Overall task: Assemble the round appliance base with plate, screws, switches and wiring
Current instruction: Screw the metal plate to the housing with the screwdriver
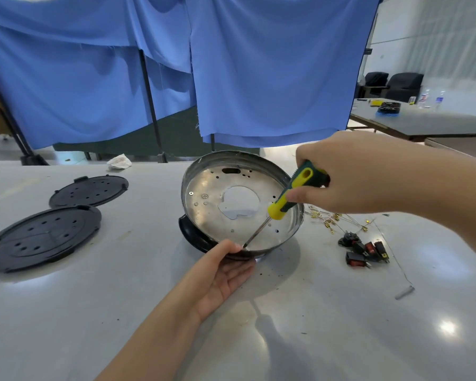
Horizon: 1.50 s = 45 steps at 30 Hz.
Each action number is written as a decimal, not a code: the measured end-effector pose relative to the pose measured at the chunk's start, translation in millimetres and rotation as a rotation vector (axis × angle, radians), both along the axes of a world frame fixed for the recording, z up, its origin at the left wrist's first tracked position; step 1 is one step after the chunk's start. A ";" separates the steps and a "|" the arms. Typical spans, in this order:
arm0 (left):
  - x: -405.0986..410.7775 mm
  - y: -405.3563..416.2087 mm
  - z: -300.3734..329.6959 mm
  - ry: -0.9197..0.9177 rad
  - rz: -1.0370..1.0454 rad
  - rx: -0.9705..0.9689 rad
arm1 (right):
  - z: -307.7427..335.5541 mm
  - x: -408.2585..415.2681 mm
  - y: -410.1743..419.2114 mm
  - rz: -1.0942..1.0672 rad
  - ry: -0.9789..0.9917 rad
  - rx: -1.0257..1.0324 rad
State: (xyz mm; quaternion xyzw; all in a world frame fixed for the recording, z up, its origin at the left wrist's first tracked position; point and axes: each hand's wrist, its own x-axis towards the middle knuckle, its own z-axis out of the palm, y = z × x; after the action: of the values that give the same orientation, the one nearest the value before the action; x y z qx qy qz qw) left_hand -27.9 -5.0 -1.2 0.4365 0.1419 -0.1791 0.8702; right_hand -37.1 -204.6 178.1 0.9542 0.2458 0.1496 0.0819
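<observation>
metal base stood tilted on the table; left hand cupped its near rim, fingers relaxed, while right hand gripped a screwdriver inside.

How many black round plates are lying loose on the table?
2. Both lie left of the metal base: the nearer plate close to the table's left edge, the farther plate just behind it. None seems hidden.

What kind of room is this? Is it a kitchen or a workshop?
Most likely a workshop or assembly room, not a kitchen. A metal appliance base lies open on a plain worktable, loose switches and wires wait beside it, and the right hand holds a screwdriver.
</observation>
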 end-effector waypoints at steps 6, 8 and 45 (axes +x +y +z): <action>-1.7 -3.3 -0.8 -0.010 0.010 0.025 | -7.8 1.8 8.5 -0.170 -0.046 0.070; -1.5 -4.2 -3.0 -0.025 0.002 0.046 | -8.2 9.5 9.4 -0.281 -0.031 0.165; 0.8 -3.8 -9.9 -0.178 0.040 0.180 | -19.4 10.1 7.9 -0.289 0.177 0.234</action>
State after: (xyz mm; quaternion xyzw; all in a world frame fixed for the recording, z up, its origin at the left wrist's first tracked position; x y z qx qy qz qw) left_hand -27.1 -8.8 -11.2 0.5239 0.0882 -0.1089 0.8402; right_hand -27.1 -196.7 158.7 0.9920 0.0937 0.0794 -0.0307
